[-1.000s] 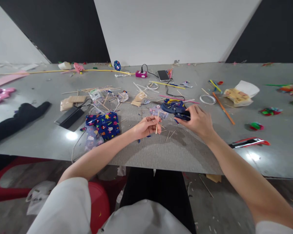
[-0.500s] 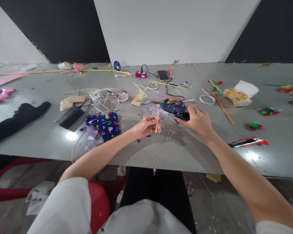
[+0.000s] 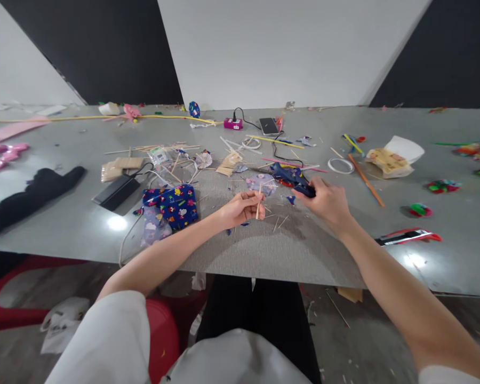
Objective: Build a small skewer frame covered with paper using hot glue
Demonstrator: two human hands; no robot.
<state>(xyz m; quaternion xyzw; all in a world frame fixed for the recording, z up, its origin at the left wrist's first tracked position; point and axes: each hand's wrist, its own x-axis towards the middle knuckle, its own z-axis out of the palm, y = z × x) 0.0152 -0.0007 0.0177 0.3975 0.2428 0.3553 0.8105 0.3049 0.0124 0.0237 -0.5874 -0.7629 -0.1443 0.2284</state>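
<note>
My left hand (image 3: 244, 208) is closed, pinching thin wooden sticks (image 3: 258, 212) between thumb and fingertips above the near part of the table. To its right, my right hand (image 3: 327, 202) grips a dark blue glue gun (image 3: 290, 175), whose front end points to the upper left. The gun is apart from the sticks, and my fingers hide part of its handle. Beneath and behind my left hand lies a pale lilac patterned piece of fabric (image 3: 264, 182). Short stick pieces (image 3: 280, 223) and small dark blue scraps lie between my hands.
Left on the grey table (image 3: 224, 256) are dark blue patterned cloth (image 3: 178, 205), a black box-shaped device (image 3: 117, 191) and wooden sticks. A phone (image 3: 268, 126) and purple power adapter (image 3: 232, 124) sit behind. A red-and-black utility knife (image 3: 410, 236) and white tape ring (image 3: 341, 166) lie right.
My right hand has moved the glue gun slightly right and away from the sticks, down toward the table. My left hand keeps its pinch on the sticks, almost unmoved.
</note>
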